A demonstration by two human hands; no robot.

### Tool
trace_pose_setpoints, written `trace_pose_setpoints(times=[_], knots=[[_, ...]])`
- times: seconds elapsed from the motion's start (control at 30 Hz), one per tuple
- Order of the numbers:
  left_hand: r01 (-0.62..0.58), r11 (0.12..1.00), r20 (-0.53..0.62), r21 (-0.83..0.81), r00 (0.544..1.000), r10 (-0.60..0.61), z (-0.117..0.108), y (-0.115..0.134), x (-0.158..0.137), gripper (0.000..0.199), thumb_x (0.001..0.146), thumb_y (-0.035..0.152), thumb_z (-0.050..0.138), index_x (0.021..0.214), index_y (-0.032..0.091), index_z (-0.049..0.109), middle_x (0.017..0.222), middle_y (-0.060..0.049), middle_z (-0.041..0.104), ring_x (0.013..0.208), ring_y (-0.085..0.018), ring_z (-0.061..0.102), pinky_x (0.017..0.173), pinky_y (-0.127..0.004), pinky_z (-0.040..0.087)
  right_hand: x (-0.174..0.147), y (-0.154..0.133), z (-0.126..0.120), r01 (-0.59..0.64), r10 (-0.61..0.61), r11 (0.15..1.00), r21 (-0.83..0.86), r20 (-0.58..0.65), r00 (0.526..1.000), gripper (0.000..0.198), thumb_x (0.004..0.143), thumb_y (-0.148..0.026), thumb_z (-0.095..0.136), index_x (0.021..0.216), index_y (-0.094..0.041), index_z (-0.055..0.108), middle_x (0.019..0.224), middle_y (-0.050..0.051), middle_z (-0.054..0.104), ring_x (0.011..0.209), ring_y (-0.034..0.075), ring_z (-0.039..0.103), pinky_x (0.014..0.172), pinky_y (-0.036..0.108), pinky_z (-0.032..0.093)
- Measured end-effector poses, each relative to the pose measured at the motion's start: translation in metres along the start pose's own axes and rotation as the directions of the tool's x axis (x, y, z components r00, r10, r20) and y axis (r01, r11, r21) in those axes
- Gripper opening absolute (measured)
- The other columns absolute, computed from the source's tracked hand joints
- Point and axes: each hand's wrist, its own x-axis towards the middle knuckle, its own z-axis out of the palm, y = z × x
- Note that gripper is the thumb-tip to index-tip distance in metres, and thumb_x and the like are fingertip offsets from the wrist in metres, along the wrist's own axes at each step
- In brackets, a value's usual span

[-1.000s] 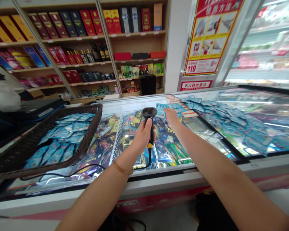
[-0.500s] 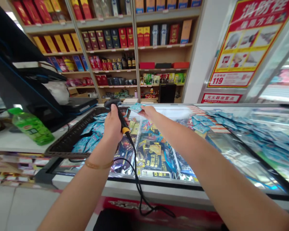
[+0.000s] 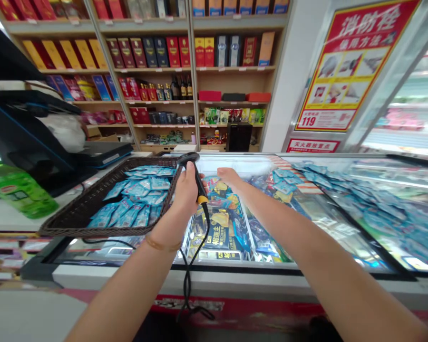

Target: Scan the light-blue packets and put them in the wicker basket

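My left hand (image 3: 187, 190) is wrapped around the grip of a black barcode scanner (image 3: 201, 187) with a yellow collar, its thumb on top. The scanner's head points away over the far side of the glass-topped freezer (image 3: 264, 161). To the right of the scanner, my right hand (image 3: 229, 177) hovers over the freezer with fingers curled in. No packet shows at its fingertips, and the inside of the hand is hidden. Left of my left hand, a dark brown woven basket (image 3: 71, 230) holds many small blue packets (image 3: 139, 190).
More blue packets (image 3: 371, 199) lie spread over the freezer's right side, with a smaller pile (image 3: 284, 179) nearer the middle. The scanner's black cable (image 3: 187, 280) hangs over the front edge. At left stand a green drink bottle (image 3: 21, 187) and a dark machine (image 3: 17, 128).
The blue packet in my right hand's fingers is out of sight now, and that hand has curled closed. The view has shifted left; the scanner sits closer to my right hand.
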Motion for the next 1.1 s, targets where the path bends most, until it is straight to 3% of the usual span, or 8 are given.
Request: trace_pose_setpoints(times=[0.2, 0.3, 0.43, 0.57, 0.73, 0.83, 0.97, 1.1], knots=[[0.089, 0.993, 0.137, 0.084, 0.986, -0.100, 0.058, -0.052, -0.010, 0.042, 0.094, 0.061, 0.049, 0.083, 0.020, 0.051, 0.054, 0.003, 0.053, 0.038, -0.011, 0.050, 0.038, -0.021, 0.039, -0.039, 0.047, -0.095, -0.117, 0.051, 0.918, -0.380, -0.181, 0.982, 0.040, 0.088, -0.014, 0.053, 0.126, -0.017, 0.067, 0.138, 0.012, 0.063, 0.138, 0.025, 0.051, 0.120, 0.044, 0.032], [0.127, 0.984, 0.195, 0.128, 0.969, -0.151, 0.074, -0.073, -0.017, 0.044, 0.091, 0.063, 0.051, 0.083, 0.020, 0.051, 0.057, 0.003, 0.054, 0.040, -0.011, 0.050, 0.039, -0.022, 0.040, -0.058, 0.065, -0.131, -0.204, -0.002, 0.716, -0.667, -0.294, 0.956, 0.051, 0.093, -0.024, 0.052, 0.143, -0.016, 0.054, 0.158, 0.014, 0.042, 0.153, 0.033, 0.024, 0.123, 0.056, 0.012], [0.116, 0.988, 0.226, 0.105, 0.964, -0.138, 0.076, -0.094, -0.023, 0.043, 0.087, 0.063, 0.058, 0.086, 0.021, 0.047, 0.067, 0.004, 0.056, 0.044, -0.009, 0.050, 0.040, -0.021, 0.042, -0.069, 0.076, -0.152, -0.342, 0.151, 0.514, -0.787, -0.309, 0.939, 0.061, 0.099, -0.044, 0.044, 0.151, -0.012, 0.045, 0.162, 0.019, 0.033, 0.153, 0.040, 0.019, 0.120, 0.060, 0.020], [0.138, 0.981, 0.253, 0.140, 0.953, -0.170, 0.068, -0.105, -0.025, 0.047, 0.083, 0.065, 0.062, 0.087, 0.021, 0.048, 0.071, 0.004, 0.055, 0.046, -0.007, 0.050, 0.041, -0.020, 0.041, -0.072, 0.069, -0.138, -0.216, 0.152, 0.511, -0.832, -0.159, 0.975, 0.056, 0.099, -0.046, 0.043, 0.145, -0.015, 0.051, 0.160, 0.017, 0.038, 0.152, 0.040, 0.021, 0.117, 0.060, 0.023], [0.146, 0.972, 0.285, 0.186, 0.938, -0.196, 0.066, -0.109, -0.030, 0.044, 0.086, 0.063, 0.059, 0.088, 0.021, 0.047, 0.073, 0.004, 0.056, 0.046, -0.006, 0.049, 0.041, -0.020, 0.041, -0.074, 0.060, -0.123, -0.011, -0.067, 0.608, -0.794, -0.065, 0.996, 0.047, 0.100, -0.038, 0.044, 0.139, -0.016, 0.055, 0.144, 0.018, 0.056, 0.138, 0.034, 0.047, 0.113, 0.049, 0.034], [0.142, 0.969, 0.304, 0.204, 0.931, -0.201, 0.067, -0.108, -0.034, 0.044, 0.087, 0.064, 0.058, 0.089, 0.021, 0.047, 0.072, 0.004, 0.056, 0.045, -0.007, 0.049, 0.040, -0.020, 0.040, -0.074, 0.068, -0.130, -0.087, -0.150, 0.593, -0.801, -0.216, 0.965, 0.056, 0.097, -0.044, 0.050, 0.140, -0.008, 0.051, 0.146, 0.024, 0.051, 0.140, 0.037, 0.042, 0.114, 0.052, 0.029], [0.132, 0.965, 0.335, 0.226, 0.920, -0.204, 0.068, -0.109, -0.037, 0.046, 0.086, 0.066, 0.058, 0.090, 0.022, 0.047, 0.071, 0.003, 0.056, 0.045, -0.008, 0.051, 0.040, -0.022, 0.041, -0.068, 0.082, -0.138, -0.167, -0.015, 0.581, -0.797, -0.216, 0.976, 0.055, 0.095, -0.052, 0.053, 0.129, -0.009, 0.059, 0.140, 0.027, 0.056, 0.137, 0.040, 0.045, 0.113, 0.053, 0.031], [0.106, 0.969, 0.365, 0.224, 0.913, -0.184, 0.068, -0.113, -0.038, 0.050, 0.083, 0.069, 0.060, 0.088, 0.021, 0.047, 0.072, 0.002, 0.057, 0.045, -0.008, 0.051, 0.041, -0.023, 0.042, -0.057, 0.079, -0.138, -0.232, 0.058, 0.668, -0.707, -0.261, 0.963, 0.053, 0.087, -0.042, 0.065, 0.131, -0.013, 0.057, 0.135, 0.021, 0.061, 0.133, 0.037, 0.051, 0.109, 0.050, 0.038]])
